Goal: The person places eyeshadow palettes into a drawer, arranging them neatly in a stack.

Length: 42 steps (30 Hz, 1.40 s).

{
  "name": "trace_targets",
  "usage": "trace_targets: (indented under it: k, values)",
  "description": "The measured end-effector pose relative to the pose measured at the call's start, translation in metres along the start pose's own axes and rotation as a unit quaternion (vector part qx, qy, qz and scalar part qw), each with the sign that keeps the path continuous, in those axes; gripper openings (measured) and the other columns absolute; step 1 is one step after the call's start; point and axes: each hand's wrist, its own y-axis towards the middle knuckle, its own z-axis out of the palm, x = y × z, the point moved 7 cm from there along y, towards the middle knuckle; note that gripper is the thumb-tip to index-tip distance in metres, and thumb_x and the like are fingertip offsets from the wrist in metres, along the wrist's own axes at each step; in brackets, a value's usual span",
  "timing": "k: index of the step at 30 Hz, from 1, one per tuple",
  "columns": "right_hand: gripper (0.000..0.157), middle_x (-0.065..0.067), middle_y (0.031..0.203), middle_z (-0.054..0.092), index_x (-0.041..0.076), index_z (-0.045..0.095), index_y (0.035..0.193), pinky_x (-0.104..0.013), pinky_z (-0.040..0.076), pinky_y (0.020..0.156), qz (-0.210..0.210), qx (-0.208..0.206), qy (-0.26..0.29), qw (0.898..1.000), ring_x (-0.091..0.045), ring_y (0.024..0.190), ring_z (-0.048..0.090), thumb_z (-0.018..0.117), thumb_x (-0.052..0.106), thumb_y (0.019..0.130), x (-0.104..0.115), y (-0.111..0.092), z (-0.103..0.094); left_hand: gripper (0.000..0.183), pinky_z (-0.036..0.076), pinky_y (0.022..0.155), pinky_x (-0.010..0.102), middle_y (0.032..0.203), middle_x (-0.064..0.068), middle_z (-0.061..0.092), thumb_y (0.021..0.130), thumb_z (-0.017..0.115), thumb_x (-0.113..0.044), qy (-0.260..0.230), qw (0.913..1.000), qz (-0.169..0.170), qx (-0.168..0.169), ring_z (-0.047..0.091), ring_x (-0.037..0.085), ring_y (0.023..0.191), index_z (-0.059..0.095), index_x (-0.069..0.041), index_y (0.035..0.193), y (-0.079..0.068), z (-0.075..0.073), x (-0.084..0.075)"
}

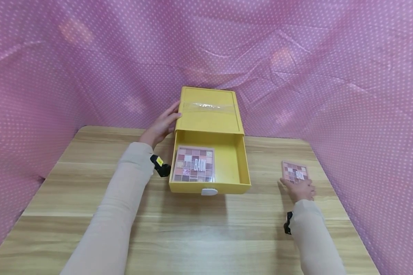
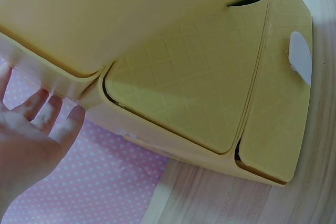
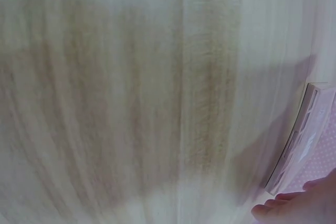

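A yellow drawer box [image 1: 210,110] stands at the back of the table, its drawer [image 1: 230,188] pulled out toward me. Inside the drawer, on the left, lies an eyeshadow palette [image 1: 194,165] with a clear lid and "BACK" lettering. My left hand [image 1: 161,126] rests its extended fingers [image 2: 50,111] against the box's left side. Farther right on the table is a second, similar palette [image 1: 294,171]. My right hand [image 1: 300,189] is at its near edge, thumb by the left corner. In the right wrist view, the fingers [image 3: 283,203] appear beside the palette's corner, not wrapped round it.
The drawer's front carries a white pull tab [image 1: 209,191]. Clear tape [image 1: 208,106] crosses the box top. Pink dotted cloth [image 1: 151,49] hangs behind and at both sides of the wooden table [image 1: 206,236].
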Motion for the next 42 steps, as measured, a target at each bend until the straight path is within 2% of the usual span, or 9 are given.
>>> trace_targets:
  k: [5, 11, 20, 26, 30, 42]
  values:
    - [0.123, -0.045, 0.122, 0.009, -0.012, -0.014, 0.129, -0.061, 0.019, 0.089, 0.003, 0.016, -0.019, 1.000, -0.054, 0.111, 0.016, 0.055, 0.066, 0.064, 0.000, 0.005, 0.003, 0.055, 0.033, 0.092, 0.039, 0.141, 0.002, 0.019, 0.090, 0.044, -0.014, -0.008, 1.0000, 0.001, 0.005, 0.032, 0.025, 0.120, 0.020, -0.024, 0.138, 0.002, -0.001, 0.000]
    - [0.122, -0.044, 0.117, 0.017, -0.016, -0.006, 0.128, -0.059, 0.025, 0.086, -0.003, 0.013, -0.039, 0.999, -0.051, 0.104, 0.024, 0.058, 0.065, 0.063, -0.003, 0.007, 0.005, 0.055, 0.034, 0.091, 0.040, 0.141, 0.001, 0.018, 0.090, 0.044, -0.014, -0.011, 0.9998, 0.004, 0.014, 0.032, 0.025, 0.120, 0.020, -0.024, 0.138, 0.004, -0.002, -0.001]
    - [0.116, -0.043, 0.119, 0.016, -0.016, -0.004, 0.128, -0.059, 0.024, 0.088, 0.015, 0.013, -0.042, 0.999, -0.051, 0.109, 0.021, 0.059, 0.060, 0.066, -0.003, 0.005, 0.005, 0.055, 0.036, 0.090, 0.038, 0.141, 0.000, 0.020, 0.089, 0.045, -0.015, 0.000, 1.0000, -0.001, 0.003, 0.033, 0.023, 0.119, 0.022, -0.025, 0.138, 0.005, -0.005, 0.000]
    - [0.117, -0.042, 0.119, 0.017, -0.016, -0.005, 0.128, -0.058, 0.024, 0.089, 0.011, 0.004, -0.032, 0.999, -0.050, 0.108, 0.023, 0.058, 0.060, 0.066, -0.006, 0.010, 0.008, 0.055, 0.034, 0.091, 0.039, 0.140, 0.001, 0.020, 0.089, 0.046, -0.015, -0.007, 1.0000, 0.000, 0.005, 0.032, 0.023, 0.120, 0.022, -0.025, 0.138, 0.006, -0.005, 0.000]
    - [0.115, -0.041, 0.117, 0.020, -0.018, 0.000, 0.126, -0.057, 0.026, 0.088, 0.002, -0.007, -0.026, 1.000, -0.049, 0.106, 0.026, 0.059, 0.060, 0.066, -0.008, 0.013, 0.007, 0.055, 0.034, 0.091, 0.039, 0.140, 0.001, 0.020, 0.089, 0.046, -0.015, -0.006, 1.0000, -0.003, 0.001, 0.031, 0.023, 0.120, 0.022, -0.026, 0.138, 0.005, -0.004, 0.000]
    - [0.106, -0.038, 0.114, 0.025, -0.020, 0.006, 0.123, -0.052, 0.027, 0.091, -0.030, -0.036, 0.020, 0.999, -0.046, 0.102, 0.030, 0.066, 0.047, 0.066, -0.010, 0.012, 0.004, 0.055, 0.036, 0.089, 0.038, 0.140, 0.001, 0.021, 0.089, 0.045, -0.014, -0.007, 0.9998, -0.008, -0.016, 0.034, 0.023, 0.119, 0.023, -0.025, 0.138, 0.000, -0.002, 0.000]
